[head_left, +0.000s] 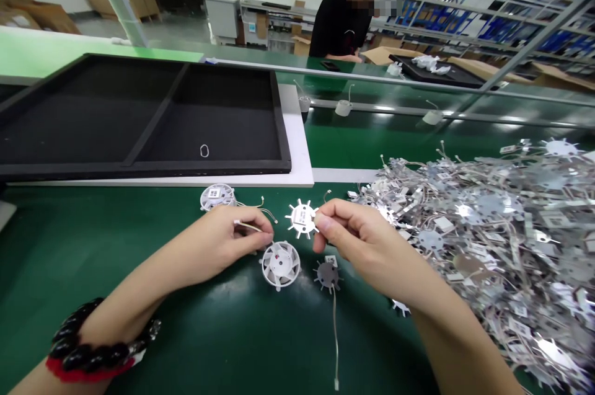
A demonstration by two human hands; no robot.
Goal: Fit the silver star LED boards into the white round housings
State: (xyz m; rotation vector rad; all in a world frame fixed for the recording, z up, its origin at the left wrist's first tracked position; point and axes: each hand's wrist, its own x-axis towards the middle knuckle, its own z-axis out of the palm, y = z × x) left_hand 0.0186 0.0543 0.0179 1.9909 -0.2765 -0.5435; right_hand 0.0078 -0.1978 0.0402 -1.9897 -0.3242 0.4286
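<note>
A right hand point(351, 229) is pinching a silver spoked metal disc point(302, 219) beyond a round white plastic fan point(281, 264), the nearer left hand point(227, 237) gripping a thin pale cable point(249, 226).

Silvery spiked disc point(302, 219), print visible, near a white vaned wheel point(281, 263).

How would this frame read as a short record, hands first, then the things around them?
Left hand: fingertips pinching a thin cable
Right hand: pinching a silver spiked disc by its edge
Nearer the wearer: white wheel; grey spiked disc with trailing cable
Behind left hand: labelled wheel
Right side: heap of silver parts, cables among them
Beyond: black framed panel on white board
Background: one person in a dark top
</note>
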